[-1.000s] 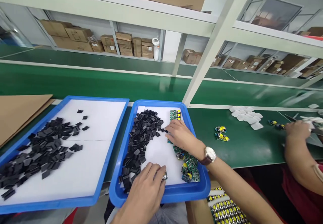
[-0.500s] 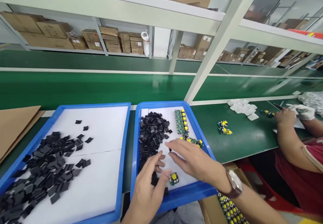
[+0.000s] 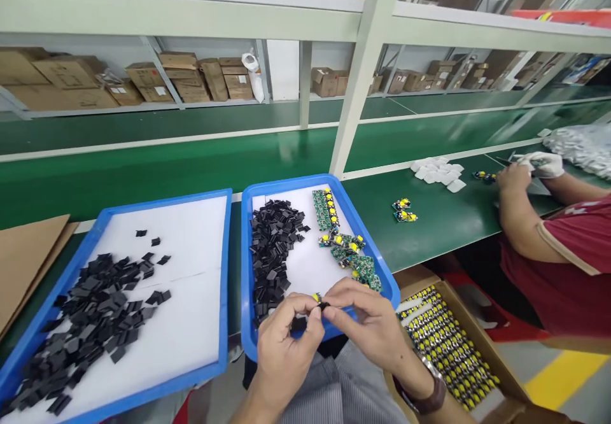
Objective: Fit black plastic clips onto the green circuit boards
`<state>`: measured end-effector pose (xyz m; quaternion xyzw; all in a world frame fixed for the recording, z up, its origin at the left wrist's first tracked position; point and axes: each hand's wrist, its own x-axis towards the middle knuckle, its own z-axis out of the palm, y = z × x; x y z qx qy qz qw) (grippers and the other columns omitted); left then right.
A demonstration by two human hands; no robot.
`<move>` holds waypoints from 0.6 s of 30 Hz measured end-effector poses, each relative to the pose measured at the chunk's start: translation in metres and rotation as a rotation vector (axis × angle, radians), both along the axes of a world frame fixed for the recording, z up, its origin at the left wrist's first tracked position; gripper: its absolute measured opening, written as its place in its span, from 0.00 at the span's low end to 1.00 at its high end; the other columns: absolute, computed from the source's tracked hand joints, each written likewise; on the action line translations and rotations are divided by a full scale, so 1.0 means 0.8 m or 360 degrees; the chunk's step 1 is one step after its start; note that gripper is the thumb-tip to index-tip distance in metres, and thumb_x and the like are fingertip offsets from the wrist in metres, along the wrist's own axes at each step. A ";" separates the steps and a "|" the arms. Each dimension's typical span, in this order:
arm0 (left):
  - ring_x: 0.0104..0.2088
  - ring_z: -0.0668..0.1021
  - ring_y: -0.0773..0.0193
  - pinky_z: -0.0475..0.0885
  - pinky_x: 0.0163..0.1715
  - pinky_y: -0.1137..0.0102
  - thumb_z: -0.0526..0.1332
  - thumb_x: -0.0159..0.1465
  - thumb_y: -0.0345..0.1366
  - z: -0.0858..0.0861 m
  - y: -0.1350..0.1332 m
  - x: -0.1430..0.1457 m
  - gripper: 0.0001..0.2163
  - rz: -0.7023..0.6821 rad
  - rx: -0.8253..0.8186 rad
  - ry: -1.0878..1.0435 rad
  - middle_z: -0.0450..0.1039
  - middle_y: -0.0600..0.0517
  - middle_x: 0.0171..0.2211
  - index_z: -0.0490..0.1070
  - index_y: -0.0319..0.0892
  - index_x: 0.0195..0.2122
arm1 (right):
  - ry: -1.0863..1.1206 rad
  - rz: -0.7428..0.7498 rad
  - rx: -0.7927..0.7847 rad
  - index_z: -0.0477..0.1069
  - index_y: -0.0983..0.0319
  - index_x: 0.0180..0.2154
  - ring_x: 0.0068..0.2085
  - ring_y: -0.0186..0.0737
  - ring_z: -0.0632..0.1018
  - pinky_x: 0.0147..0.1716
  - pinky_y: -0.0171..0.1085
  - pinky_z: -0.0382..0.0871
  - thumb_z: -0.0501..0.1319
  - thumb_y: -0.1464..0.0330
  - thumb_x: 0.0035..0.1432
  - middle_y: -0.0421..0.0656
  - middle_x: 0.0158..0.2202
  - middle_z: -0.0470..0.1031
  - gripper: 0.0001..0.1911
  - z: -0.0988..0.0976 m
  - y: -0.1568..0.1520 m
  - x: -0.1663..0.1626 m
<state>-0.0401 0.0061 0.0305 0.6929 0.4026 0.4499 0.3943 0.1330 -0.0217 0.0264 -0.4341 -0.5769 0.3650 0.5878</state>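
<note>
My left hand point(image 3: 289, 344) pinches a small circuit board with a yellow part point(image 3: 317, 297) over the near edge of a blue tray point(image 3: 245, 277). My right hand point(image 3: 372, 325) is closed on a small black plastic piece point(image 3: 324, 306), held against the board. Fingertips of both hands meet and hide most of these two parts. In the tray, a heap of black pieces point(image 3: 273, 239) lies left, with a strip of joined boards point(image 3: 325, 210) at the back. Loose green boards point(image 3: 358, 261) lie along the right.
A second blue tray point(image 3: 223, 296) stands left, with scattered black pieces point(image 3: 100, 309). An open carton point(image 3: 482, 341) of yellow-topped boards sits low at right. White pieces point(image 3: 438, 172) and small boards point(image 3: 405, 211) lie on the green bench. A co-worker's hands point(image 3: 522, 172) work farther right.
The loose board that lay on the tray is now in my left hand. My right hand has come down with the black piece to meet it. The camera view has shifted.
</note>
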 end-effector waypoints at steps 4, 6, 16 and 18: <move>0.29 0.80 0.67 0.76 0.33 0.75 0.63 0.67 0.30 0.002 -0.028 0.021 0.05 0.0105 0.0014 -0.0009 0.77 0.56 0.28 0.75 0.44 0.34 | 0.0443 0.0236 -0.0256 0.85 0.55 0.38 0.36 0.37 0.80 0.37 0.36 0.76 0.69 0.69 0.65 0.41 0.34 0.80 0.04 -0.008 -0.014 0.018; 0.29 0.81 0.67 0.77 0.34 0.75 0.63 0.67 0.30 -0.001 -0.041 0.028 0.05 0.0156 -0.0005 -0.0024 0.78 0.56 0.28 0.75 0.44 0.33 | 0.0430 0.0232 -0.0265 0.85 0.55 0.38 0.36 0.36 0.80 0.38 0.35 0.76 0.69 0.70 0.65 0.40 0.34 0.80 0.05 -0.013 -0.023 0.023; 0.33 0.82 0.64 0.79 0.36 0.72 0.63 0.70 0.31 -0.018 -0.092 0.020 0.06 0.0150 -0.0238 0.0038 0.80 0.54 0.32 0.76 0.44 0.34 | 0.0216 0.0061 0.0034 0.82 0.53 0.46 0.42 0.42 0.83 0.43 0.41 0.79 0.65 0.78 0.64 0.42 0.39 0.82 0.16 -0.039 -0.067 0.015; 0.40 0.83 0.62 0.79 0.44 0.68 0.63 0.70 0.30 -0.018 -0.084 0.010 0.05 0.0171 -0.0072 0.0217 0.82 0.51 0.38 0.77 0.45 0.38 | 0.0174 -0.0042 0.0003 0.83 0.53 0.45 0.41 0.41 0.83 0.42 0.39 0.81 0.66 0.78 0.64 0.43 0.39 0.83 0.15 -0.046 -0.069 0.027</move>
